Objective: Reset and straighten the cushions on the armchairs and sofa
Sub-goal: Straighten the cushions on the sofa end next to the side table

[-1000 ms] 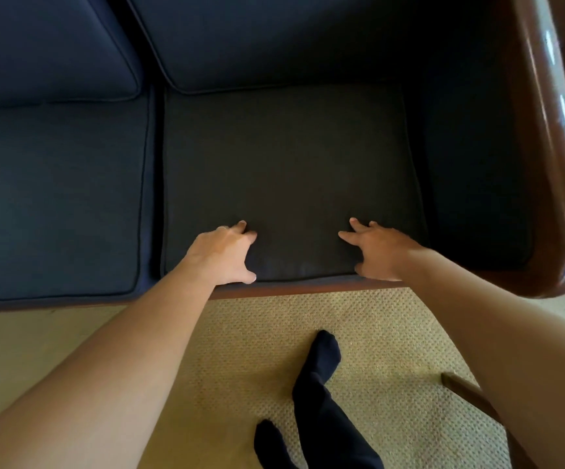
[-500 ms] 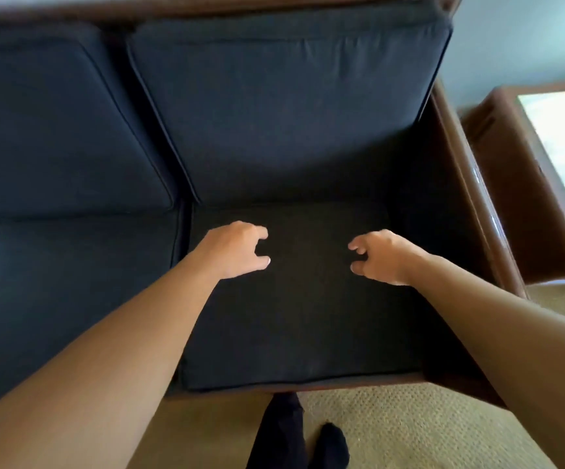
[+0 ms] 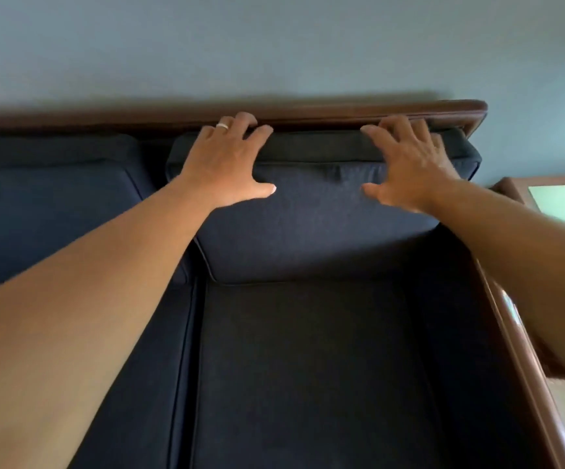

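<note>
The dark navy right back cushion (image 3: 315, 225) leans against the sofa's wooden top rail (image 3: 325, 114). My left hand (image 3: 223, 160), which wears a ring, lies over the cushion's top left part, fingers curled over the top edge and thumb on the front face. Over the top right part my right hand (image 3: 409, 164) holds the same way, a little blurred. Below them the right seat cushion (image 3: 308, 367) lies flat in the sofa frame. The left back cushion (image 3: 47, 204) stands beside it, with a narrow gap between the two.
A wooden armrest (image 3: 518, 350) runs down the sofa's right side. Beyond it stands a wooden side table (image 3: 562, 201) with a pale top. A grey-blue wall (image 3: 274, 45) rises right behind the sofa.
Both hands have left the front edge of the seat cushion, moved up and back over it, and now hold the top of the right back cushion. My view has tilted upward.
</note>
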Action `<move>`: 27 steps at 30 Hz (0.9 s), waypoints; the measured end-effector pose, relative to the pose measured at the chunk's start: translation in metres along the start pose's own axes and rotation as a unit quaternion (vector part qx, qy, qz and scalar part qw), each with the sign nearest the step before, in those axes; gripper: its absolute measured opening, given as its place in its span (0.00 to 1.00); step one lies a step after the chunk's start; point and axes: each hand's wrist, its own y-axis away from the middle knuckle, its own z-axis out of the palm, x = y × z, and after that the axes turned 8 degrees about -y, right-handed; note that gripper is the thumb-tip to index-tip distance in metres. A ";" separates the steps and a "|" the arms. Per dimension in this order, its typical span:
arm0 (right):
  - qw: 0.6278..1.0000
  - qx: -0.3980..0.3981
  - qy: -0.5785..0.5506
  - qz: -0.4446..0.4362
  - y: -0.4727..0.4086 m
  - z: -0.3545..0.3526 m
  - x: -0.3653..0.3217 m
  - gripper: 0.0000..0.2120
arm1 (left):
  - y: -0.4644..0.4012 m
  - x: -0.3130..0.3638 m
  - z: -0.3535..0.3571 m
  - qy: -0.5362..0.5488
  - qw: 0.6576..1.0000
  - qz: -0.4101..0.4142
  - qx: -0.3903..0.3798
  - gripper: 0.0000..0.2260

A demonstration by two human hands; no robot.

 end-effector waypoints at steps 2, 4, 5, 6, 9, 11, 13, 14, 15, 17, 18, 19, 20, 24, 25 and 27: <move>0.998 -0.040 0.025 0.031 -0.017 0.001 0.012 0.52 | -0.012 -0.013 0.009 -0.001 0.999 -0.007 -0.054 0.47; 0.996 -0.065 0.038 0.049 -0.025 0.006 0.025 0.56 | -0.016 -0.021 0.018 0.016 0.997 -0.013 -0.074 0.50; 0.996 -0.070 0.039 0.051 -0.028 0.009 0.030 0.57 | -0.017 -0.023 0.023 0.023 0.997 -0.014 -0.074 0.51; 0.996 -0.068 0.039 0.051 -0.029 0.011 0.034 0.58 | -0.018 -0.023 0.025 0.019 0.997 -0.014 -0.072 0.53; 0.996 -0.067 0.039 0.047 -0.034 0.014 0.036 0.60 | -0.024 -0.025 0.027 -0.016 0.996 -0.015 -0.084 0.58; 0.997 -0.056 0.034 0.043 -0.035 0.015 0.034 0.58 | -0.025 -0.026 0.026 -0.034 0.996 -0.017 -0.083 0.57; 0.998 -0.044 0.021 0.038 -0.034 0.015 0.033 0.56 | -0.025 -0.027 0.023 -0.038 0.996 -0.018 -0.078 0.55; 0.999 -0.040 0.015 0.035 -0.034 0.015 0.032 0.55 | -0.025 -0.029 0.021 -0.033 0.996 -0.020 -0.076 0.54; 0.999 -0.035 0.010 0.031 -0.035 0.016 0.030 0.54 | -0.025 -0.031 0.020 -0.025 0.997 -0.022 -0.074 0.53; 0.999 -0.030 0.001 0.023 -0.036 0.019 0.026 0.53 | -0.024 -0.036 0.017 -0.008 0.996 -0.024 -0.083 0.53; 0.999 -0.028 -0.003 0.020 -0.037 0.021 0.025 0.52 | -0.025 -0.039 0.016 -0.003 0.996 -0.024 -0.089 0.53; 1.000 -0.026 -0.004 0.017 -0.039 0.023 0.023 0.52 | -0.025 -0.042 0.016 0.003 0.995 -0.025 -0.093 0.53; 1.000 -0.025 -0.005 0.016 -0.041 0.025 0.022 0.52 | -0.026 -0.045 0.015 0.008 0.995 -0.026 -0.095 0.53; 1.000 -0.022 0.014 0.003 -0.044 0.030 0.022 0.52 | -0.024 -0.049 0.020 0.012 0.996 -0.036 -0.083 0.54; 1.000 -0.021 0.023 0.004 -0.043 0.031 0.022 0.52 | -0.022 -0.048 0.022 0.012 0.996 -0.036 -0.081 0.54; 0.999 -0.022 0.042 0.005 -0.040 0.034 0.022 0.52 | -0.017 -0.046 0.028 0.003 0.996 -0.032 -0.078 0.55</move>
